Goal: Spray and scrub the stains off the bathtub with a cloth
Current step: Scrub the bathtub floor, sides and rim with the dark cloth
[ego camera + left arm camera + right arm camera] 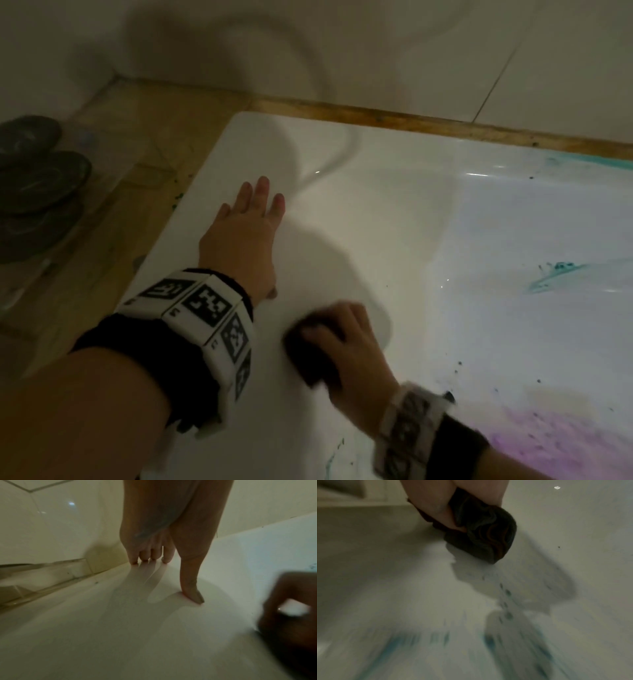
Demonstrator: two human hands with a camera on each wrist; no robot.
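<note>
Left hand [246, 236] is laid flat, fingers spread, on wet bathtub [342, 212] rim; slipping is risked. Dark cloth [313, 353] is gripped by right hand [349, 356] beside it; teal stains [551, 277] farther in may be missed.

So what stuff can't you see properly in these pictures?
- The right hand and its dark cloth: smeared by motion in the head and left wrist views.
- Teal stains by the cloth: streaked in the right wrist view, shapes unclear.
- Purple stain: cut off by the head view's bottom edge.
- Dark round things on the floor: too dim to name.
- Any spray bottle: not in view.
</note>
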